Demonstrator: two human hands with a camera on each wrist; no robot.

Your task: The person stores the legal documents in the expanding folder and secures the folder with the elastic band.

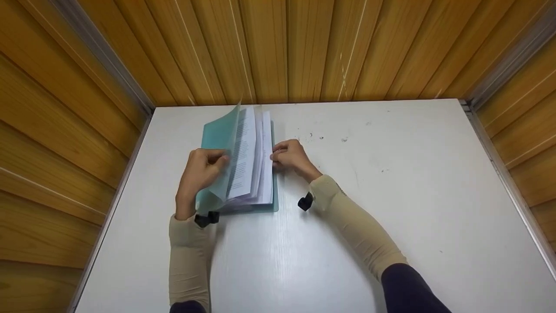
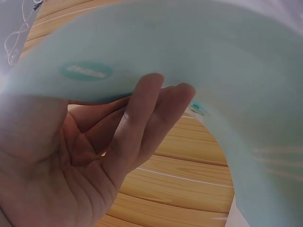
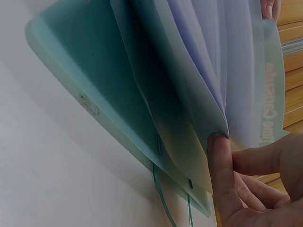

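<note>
A translucent green document folder (image 1: 216,132) stands part-way opened on the white table, with printed sheets of paper (image 1: 243,158) fanned inside. My left hand (image 1: 203,168) holds the folder's front cover, which bends up to the left; in the left wrist view the cover (image 2: 218,61) curves over the fingers. At the right edge of the sheets, my right hand (image 1: 294,155) pinches the paper between thumb and fingers. Close up in the right wrist view, the pinched edge lies above the folder's back cover (image 3: 90,61), and a thin green cord (image 3: 163,196) hangs from it.
The white table (image 1: 369,182) extends to the right of and in front of the folder. Wood-patterned panels (image 1: 286,52) wall the back and both sides. Small dark marks (image 1: 321,138) dot the tabletop beyond my right hand.
</note>
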